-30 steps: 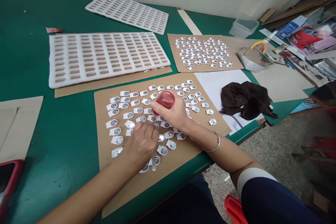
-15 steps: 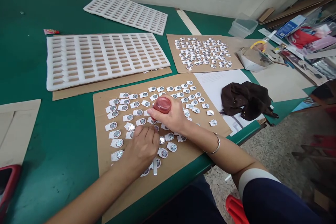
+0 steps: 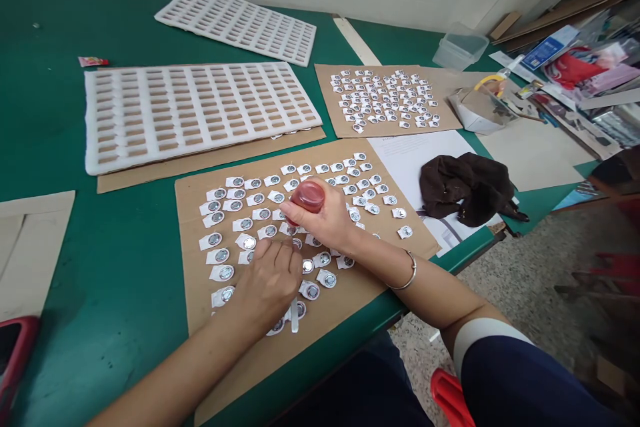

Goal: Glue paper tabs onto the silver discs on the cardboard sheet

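Observation:
Rows of small white pieces with round silvery discs [image 3: 221, 273] lie on a brown cardboard sheet [image 3: 240, 373]. My right hand [image 3: 327, 217] is wrapped round a reddish, rounded bottle [image 3: 309, 195] over the middle of the sheet. Just to the left and nearer to me, my left hand [image 3: 273, 280] is closed, knuckles up, low over the pieces. A thin metal strip [image 3: 295, 317] sticks out from under it towards me. The fingertips of my left hand are hidden, and so is whatever lies right beneath both hands.
White slotted foam trays [image 3: 200, 113] lie behind on the green table [image 3: 125, 240]. A second cardboard [image 3: 345, 127] with similar pieces is at the back. Brown cloth [image 3: 467, 187] rests on paper at right, near a clear container [image 3: 460, 47]. A red-edged device [image 3: 23, 347] sits at lower left.
The whole view has shifted very slightly. Both hands keep nearly the same place and the same hold.

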A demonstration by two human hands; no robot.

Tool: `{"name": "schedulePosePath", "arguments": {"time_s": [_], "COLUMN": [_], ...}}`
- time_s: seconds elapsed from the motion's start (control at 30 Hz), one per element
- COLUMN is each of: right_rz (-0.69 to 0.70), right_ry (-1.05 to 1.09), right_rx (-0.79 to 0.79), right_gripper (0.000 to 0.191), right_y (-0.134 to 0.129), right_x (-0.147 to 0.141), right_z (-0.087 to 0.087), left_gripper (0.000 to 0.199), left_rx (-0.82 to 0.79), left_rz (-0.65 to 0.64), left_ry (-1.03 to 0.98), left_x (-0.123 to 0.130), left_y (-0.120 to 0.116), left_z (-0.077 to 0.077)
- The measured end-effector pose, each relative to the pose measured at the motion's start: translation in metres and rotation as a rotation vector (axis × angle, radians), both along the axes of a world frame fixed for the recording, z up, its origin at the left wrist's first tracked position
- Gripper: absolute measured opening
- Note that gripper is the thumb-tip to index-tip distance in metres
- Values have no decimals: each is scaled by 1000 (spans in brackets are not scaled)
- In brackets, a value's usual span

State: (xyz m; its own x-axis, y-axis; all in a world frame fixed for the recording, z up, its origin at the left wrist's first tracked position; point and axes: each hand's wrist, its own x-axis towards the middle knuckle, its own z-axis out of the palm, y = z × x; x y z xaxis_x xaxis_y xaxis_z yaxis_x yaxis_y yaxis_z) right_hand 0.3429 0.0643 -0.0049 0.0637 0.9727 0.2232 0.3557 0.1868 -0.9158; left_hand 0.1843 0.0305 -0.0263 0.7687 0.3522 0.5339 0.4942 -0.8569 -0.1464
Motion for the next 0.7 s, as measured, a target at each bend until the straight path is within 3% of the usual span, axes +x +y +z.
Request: {"name": "schedulePosePath", "arguments": {"time_s": [0.7], "right_rz": [-22], "right_ry": [-31], "right_rx": [33], "right_gripper": [26], "right_y": [1], "right_x": [1], "right_z": [-3], "left_gripper": [26], "left_rx": [-61], "left_rz": [-22], "left_ry": [-40], "left_x": [0], "left_y": [2], "left_z": [4]}}
